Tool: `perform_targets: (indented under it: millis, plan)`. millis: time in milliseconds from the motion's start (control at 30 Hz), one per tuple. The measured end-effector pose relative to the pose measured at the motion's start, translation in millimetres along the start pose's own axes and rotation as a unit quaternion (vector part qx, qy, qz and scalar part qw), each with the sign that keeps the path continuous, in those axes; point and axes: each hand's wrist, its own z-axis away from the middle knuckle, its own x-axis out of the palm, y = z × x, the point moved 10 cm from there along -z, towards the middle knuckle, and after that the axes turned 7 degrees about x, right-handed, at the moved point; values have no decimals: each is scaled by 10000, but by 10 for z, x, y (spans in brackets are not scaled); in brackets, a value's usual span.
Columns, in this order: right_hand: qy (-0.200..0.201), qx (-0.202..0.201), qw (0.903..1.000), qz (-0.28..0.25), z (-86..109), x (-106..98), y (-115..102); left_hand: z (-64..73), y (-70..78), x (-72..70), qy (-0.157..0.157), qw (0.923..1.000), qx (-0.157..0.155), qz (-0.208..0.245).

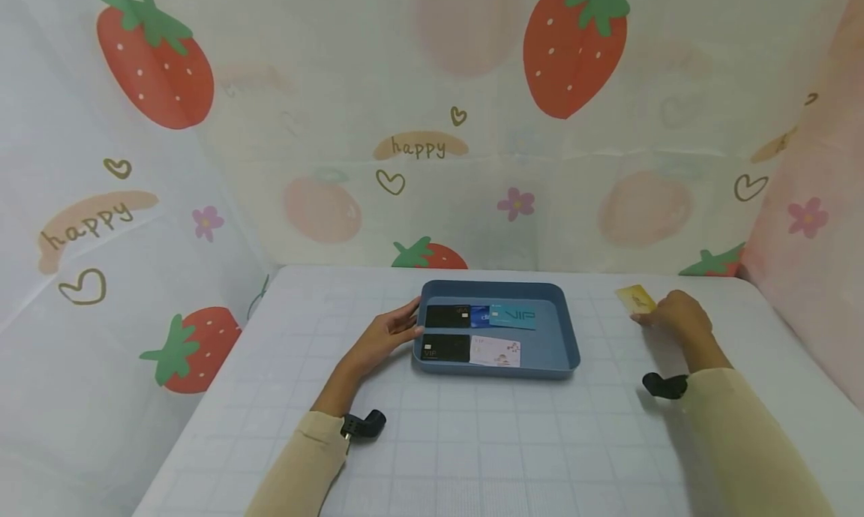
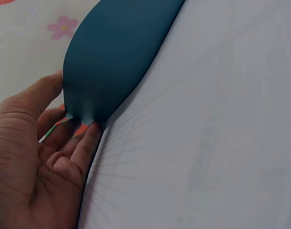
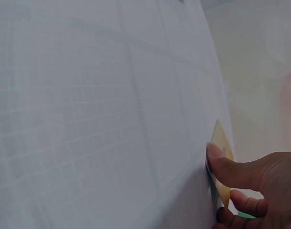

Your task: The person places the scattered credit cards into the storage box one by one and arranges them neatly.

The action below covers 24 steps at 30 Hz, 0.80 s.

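A yellow plastic card point(image 1: 636, 299) is pinched by my right hand point(image 1: 678, 322), to the right of the tray. The right wrist view shows the thumb on the face of the card point(image 3: 223, 143), with fingers behind it. The card tilts up close over the tabletop. My left hand point(image 1: 381, 341) rests its fingertips against the left end of a blue rectangular tray point(image 1: 496, 372). Inside lie two rows of cards: a black card point(image 1: 447, 316), a dark blue card point(image 1: 480, 317) and a light blue VIP card point(image 1: 513, 316) behind; another black card point(image 1: 445, 347) and a pale pink card point(image 1: 496, 351) in front.
The white table point(image 1: 513, 449) has a faint grid pattern. A printed curtain point(image 1: 324, 112) with strawberries and hearts hangs behind the table and along its sides. Black straps with small devices point(image 1: 364, 425) sit on both wrists, over beige sleeves point(image 1: 749, 442).
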Motion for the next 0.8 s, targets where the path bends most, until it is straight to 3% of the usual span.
perform_targets:
  millis: [233, 600, 800]
  plan:
    - [93, -4, 9987, -509, 21, -15, 20, -2, 3, -2, -3, 10000, 18, -21]
    - [535, -501, 9923, -994, 89, -75, 6, 12, -7, 5, 19, 10000, -16, 60]
    - [806, -434, 9871, -1313, 95, -85, 42, 3, 5, 4, -1, 10000, 31, 51]
